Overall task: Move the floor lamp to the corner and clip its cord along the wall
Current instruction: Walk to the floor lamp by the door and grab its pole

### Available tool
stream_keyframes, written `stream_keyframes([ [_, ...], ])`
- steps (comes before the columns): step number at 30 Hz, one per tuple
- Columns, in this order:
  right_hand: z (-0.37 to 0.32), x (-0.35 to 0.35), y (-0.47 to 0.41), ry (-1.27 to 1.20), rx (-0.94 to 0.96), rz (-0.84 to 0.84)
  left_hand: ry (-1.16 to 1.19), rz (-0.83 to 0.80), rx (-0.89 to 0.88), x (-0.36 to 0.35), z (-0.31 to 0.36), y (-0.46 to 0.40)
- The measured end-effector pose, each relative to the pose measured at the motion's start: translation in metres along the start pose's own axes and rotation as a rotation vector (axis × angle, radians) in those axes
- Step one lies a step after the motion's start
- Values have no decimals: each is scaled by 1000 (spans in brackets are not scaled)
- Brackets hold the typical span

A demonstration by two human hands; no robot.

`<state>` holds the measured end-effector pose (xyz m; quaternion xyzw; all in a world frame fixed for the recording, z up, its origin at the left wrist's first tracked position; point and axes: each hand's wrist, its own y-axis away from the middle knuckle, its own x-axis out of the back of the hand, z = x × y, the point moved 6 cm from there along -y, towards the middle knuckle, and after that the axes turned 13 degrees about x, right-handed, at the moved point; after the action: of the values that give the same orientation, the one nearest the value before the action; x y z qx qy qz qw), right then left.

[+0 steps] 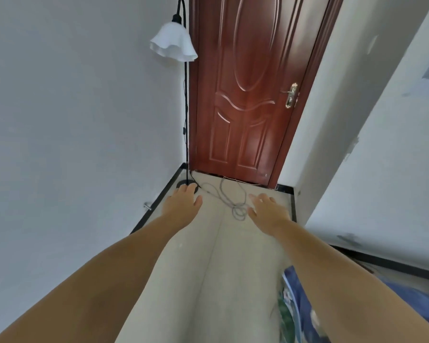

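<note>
Floor lamp (185, 115): black, slim pole, upright in the corner where the left wall (72, 107) meets the door frame. Gooseneck top curves over to a white ruffled shade (174, 43) hanging mouth-down. Round dark base (182, 183) sits on the floor just beside the black skirting (156, 204), partly covered by the fingers of the left hand.

Cord (235, 201): thin, grey, lying loose on the pale floor (208, 268). It runs from the base toward the door threshold, loops back, and ends in a small tangled coil between the two hands. A thin wire also runs down along the pole, carrying a small inline switch.

Left hand (182, 203): bare, palm down, fingers spread, holding nothing, reaching over the lamp base.

Right hand (266, 211): bare, palm down, fingers splayed, holding nothing, just beside the cord coil; contact cannot be judged.

Door (248, 95): reddish-brown, panelled, closed, with brass lever handle (291, 95) on its right side.

Right wall (382, 144): white, scuffed.

Patterned blue fabric (307, 305): lower right, under the right forearm.
</note>
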<state>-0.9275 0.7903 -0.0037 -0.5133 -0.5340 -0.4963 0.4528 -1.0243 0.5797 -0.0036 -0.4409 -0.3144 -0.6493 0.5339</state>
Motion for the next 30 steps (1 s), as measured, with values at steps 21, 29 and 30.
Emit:
stream_keyframes([
  [21,214,25,-483,-111,-35,9,22,-90,-12,-96,83,-526],
  [29,279,0,-675,-119,149,-57,-23,-67,196,-162,74,-680],
  [30,289,-3,-697,-126,163,-76,-18,-67,234,-169,73,-696],
])
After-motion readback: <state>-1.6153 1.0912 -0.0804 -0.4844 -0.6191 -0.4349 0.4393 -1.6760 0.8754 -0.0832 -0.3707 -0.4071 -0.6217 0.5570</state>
